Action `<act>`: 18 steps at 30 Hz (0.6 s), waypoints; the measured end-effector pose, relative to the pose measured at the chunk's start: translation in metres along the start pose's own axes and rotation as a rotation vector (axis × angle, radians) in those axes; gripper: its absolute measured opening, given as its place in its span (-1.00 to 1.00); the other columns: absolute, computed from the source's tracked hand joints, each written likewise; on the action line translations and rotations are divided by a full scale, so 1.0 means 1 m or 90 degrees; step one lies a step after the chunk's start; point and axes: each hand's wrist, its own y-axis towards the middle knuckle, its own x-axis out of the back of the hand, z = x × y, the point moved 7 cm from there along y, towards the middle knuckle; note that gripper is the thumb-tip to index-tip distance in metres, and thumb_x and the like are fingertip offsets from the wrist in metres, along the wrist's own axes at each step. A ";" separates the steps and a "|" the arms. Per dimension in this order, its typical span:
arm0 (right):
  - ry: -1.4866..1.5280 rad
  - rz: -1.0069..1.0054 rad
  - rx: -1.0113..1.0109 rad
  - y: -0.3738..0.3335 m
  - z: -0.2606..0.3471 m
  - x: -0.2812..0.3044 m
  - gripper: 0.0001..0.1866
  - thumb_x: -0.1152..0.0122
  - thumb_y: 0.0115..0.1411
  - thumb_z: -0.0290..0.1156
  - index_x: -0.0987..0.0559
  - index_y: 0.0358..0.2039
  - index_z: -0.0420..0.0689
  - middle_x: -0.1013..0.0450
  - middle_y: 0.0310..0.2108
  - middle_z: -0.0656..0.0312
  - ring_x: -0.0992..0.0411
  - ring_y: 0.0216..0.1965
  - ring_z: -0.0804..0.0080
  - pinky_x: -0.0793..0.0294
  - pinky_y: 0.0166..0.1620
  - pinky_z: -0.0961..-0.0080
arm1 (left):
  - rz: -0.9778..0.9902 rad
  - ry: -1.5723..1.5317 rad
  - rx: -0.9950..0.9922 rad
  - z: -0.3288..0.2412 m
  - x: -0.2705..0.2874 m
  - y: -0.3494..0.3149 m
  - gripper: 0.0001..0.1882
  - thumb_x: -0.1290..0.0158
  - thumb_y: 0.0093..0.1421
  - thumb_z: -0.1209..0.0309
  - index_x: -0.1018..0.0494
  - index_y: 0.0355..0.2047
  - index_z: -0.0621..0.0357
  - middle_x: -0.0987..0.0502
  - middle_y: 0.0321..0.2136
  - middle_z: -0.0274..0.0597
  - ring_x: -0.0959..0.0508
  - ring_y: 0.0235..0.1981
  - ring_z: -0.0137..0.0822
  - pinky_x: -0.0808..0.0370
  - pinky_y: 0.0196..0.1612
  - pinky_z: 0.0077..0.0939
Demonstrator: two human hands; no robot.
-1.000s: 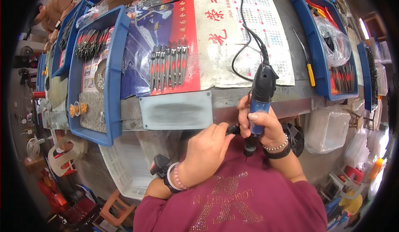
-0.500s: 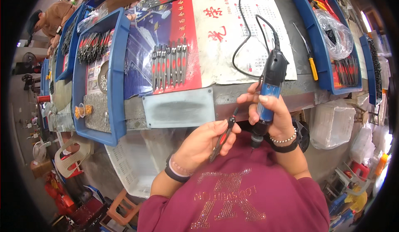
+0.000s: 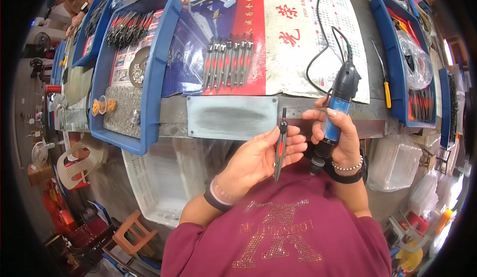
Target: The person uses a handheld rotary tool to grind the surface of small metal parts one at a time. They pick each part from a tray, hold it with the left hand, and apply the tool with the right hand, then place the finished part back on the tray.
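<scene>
My left hand (image 3: 251, 158) pinches a slim black-and-red compass-like tool (image 3: 280, 150) between thumb and fingers, in front of the bench edge. The tool stands nearly upright, its narrow stem end up, and its other fingers lie loosely behind it. In my right hand (image 3: 348, 133) is a blue-and-black electric screwdriver (image 3: 339, 105), tip pointing down toward my lap and apart from the tool. Its black cable (image 3: 318, 53) loops back over the bench. A row of similar black-and-red tools (image 3: 228, 63) lies on the printed sheet beyond my hands.
At left, a blue tray (image 3: 149, 123) holds more such tools, a round dish (image 3: 139, 67) of small metal parts and small cups (image 3: 103, 104) of orange pieces. A pale metal plate (image 3: 232, 117) covers the bench edge. Rightward lie a yellow-handled screwdriver (image 3: 387, 94) and another blue tray (image 3: 397, 109).
The bench has shifted rightward in the view. In my left hand the tool has turned from slanted to nearly upright, and the fingers have spread a little. My right hand still holds the electric screwdriver.
</scene>
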 end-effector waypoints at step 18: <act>-0.033 -0.004 0.024 -0.004 0.001 -0.009 -0.60 -0.17 0.17 -0.35 -0.37 -0.04 -0.27 -0.51 -0.38 -0.01 -0.47 -0.58 0.42 -0.53 -0.50 0.50 | -0.096 0.214 -0.313 -0.092 0.003 -0.023 -0.65 0.14 0.42 0.34 -0.36 0.09 0.30 -0.49 0.00 -0.16 -0.54 -0.17 -0.37 -0.57 -0.12 -0.38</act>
